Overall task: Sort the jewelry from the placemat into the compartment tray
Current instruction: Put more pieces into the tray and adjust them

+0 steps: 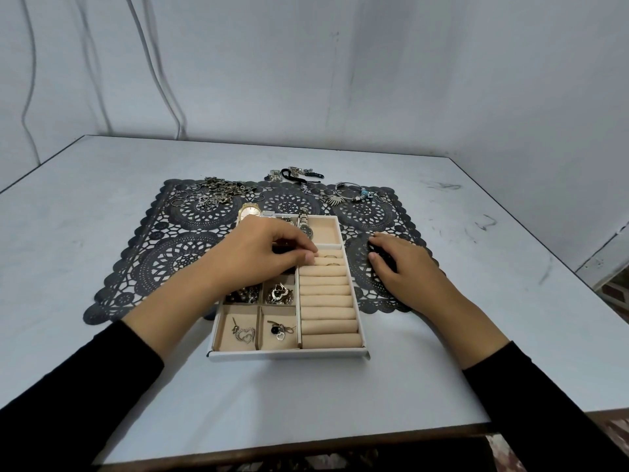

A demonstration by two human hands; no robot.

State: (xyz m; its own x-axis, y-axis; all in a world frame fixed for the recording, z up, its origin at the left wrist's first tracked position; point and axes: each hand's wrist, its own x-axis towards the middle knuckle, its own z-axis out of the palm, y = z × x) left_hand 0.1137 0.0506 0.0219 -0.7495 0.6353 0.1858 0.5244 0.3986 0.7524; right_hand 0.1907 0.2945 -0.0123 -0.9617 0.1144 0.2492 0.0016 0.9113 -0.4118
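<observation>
Jewelry lies in three loose groups at the far side: a heap of rings and chains [218,192] on the placemat's [163,267] far-left corner, one bracelet [354,193] with a leaf pendant [335,199] at its far right, and a small pile [296,174] just off the mat on the worktop [102,172]. One gold watch [249,212] sits on the mat beside the tray [289,353]. A second watch [304,227] lies in the tray's far section.

In the tray, four small compartments each hold pieces, and two rings [330,256] sit in the far ring rolls [328,301].

The left hand [269,253] hovers over the tray's far half, fingers curled, thumb and fingertips drawn together at the far end of the rolls. Whether it pinches anything cannot be told. The right hand [398,264] rests on the mat just right of the tray, fingers loosely bent, fingertips on the lace, with nothing visible in its grasp.

The left hand hides the tray's middle-left section. Both sleeves are black.
</observation>
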